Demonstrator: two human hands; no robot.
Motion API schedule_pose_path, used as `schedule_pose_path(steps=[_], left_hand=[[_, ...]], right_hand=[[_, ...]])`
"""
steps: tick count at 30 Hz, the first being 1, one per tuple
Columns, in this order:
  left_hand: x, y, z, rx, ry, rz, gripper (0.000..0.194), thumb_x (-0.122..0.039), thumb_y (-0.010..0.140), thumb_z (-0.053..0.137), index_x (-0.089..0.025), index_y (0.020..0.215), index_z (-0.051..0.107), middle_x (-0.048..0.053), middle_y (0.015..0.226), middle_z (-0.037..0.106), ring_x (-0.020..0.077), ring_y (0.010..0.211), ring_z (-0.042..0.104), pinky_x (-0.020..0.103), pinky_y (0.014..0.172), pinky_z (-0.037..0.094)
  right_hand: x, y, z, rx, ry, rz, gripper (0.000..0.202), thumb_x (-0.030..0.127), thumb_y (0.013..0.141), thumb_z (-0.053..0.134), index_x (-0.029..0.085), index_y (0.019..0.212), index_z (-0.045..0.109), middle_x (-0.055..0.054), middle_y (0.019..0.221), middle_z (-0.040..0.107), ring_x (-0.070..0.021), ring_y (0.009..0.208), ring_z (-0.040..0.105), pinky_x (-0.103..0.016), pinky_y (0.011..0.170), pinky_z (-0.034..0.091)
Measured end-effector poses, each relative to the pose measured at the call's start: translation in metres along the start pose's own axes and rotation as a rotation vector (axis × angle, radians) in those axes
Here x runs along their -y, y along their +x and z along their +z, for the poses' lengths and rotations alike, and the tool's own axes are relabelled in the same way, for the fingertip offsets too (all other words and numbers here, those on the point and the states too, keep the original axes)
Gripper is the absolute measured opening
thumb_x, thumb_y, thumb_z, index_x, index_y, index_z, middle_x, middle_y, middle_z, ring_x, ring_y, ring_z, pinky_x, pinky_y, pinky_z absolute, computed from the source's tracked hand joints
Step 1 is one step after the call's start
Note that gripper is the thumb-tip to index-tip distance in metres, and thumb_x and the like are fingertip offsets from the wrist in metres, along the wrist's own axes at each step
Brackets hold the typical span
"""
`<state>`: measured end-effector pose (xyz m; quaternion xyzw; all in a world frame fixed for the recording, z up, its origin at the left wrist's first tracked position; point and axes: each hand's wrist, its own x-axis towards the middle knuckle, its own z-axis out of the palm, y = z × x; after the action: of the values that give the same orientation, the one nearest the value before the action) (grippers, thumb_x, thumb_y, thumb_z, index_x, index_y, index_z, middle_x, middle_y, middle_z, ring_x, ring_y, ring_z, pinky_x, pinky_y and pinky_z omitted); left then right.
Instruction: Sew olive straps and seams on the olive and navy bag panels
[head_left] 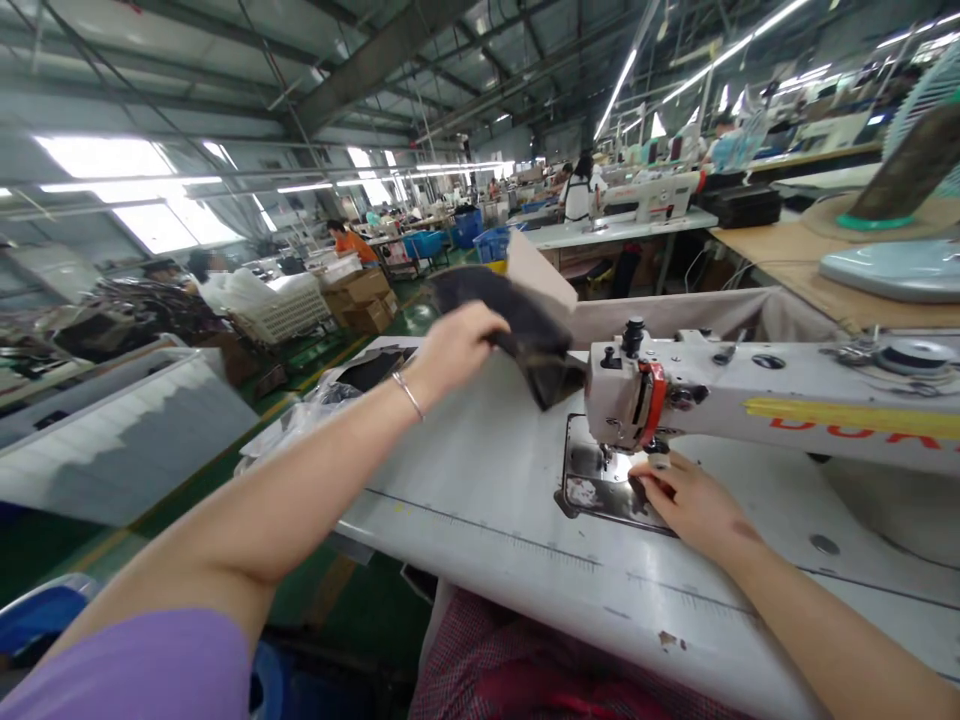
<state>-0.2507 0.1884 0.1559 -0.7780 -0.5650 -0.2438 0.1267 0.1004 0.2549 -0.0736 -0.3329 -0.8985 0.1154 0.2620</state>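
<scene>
My left hand (463, 342) is closed on a dark fabric piece (517, 318), blurred by motion, raised over the far left part of the white sewing table (480, 470). My right hand (679, 492) is beside the needle area of a white sewing machine (750, 390), its fingers pinched together at the right of the metal needle plate (592, 490). Whatever those fingers hold, if anything, is too small to make out. A pale board-like piece (536, 270) stands just behind the dark fabric.
Clear plastic with dark pieces (300, 420) lies at the table's left edge. Behind the machine runs a beige cloth-lined trough (675, 308). A wooden table (810, 265) is at the right. Farther back are cardboard boxes (360, 300), blue bins and several people.
</scene>
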Motion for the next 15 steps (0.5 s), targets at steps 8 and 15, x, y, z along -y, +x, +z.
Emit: schedule_pose_path(steps=[8,15], left_hand=[[-0.022,-0.074,0.132,0.456,0.010,-0.002,0.032,-0.025,0.094,0.054,-0.018,0.125,0.056,0.010,0.113,0.060,0.0206,0.096,0.061,0.038,0.086,0.052],[-0.033,-0.031,0.130,0.520,-0.120,0.030,0.036,-0.036,0.093,0.058,-0.016,0.124,0.055,0.011,0.127,0.056,0.0240,0.110,0.059,0.047,0.093,0.052]], right_hand=[[-0.004,-0.002,0.005,0.035,-0.042,0.058,0.030,0.034,0.091,0.043,0.024,0.104,0.069,-0.009,0.098,0.061,-0.0257,0.092,0.061,-0.041,0.084,0.049],[-0.010,-0.004,-0.006,0.040,-0.034,0.097,0.028,0.036,0.091,0.045,0.027,0.102,0.070,-0.008,0.105,0.064,-0.0250,0.097,0.062,-0.038,0.087,0.048]])
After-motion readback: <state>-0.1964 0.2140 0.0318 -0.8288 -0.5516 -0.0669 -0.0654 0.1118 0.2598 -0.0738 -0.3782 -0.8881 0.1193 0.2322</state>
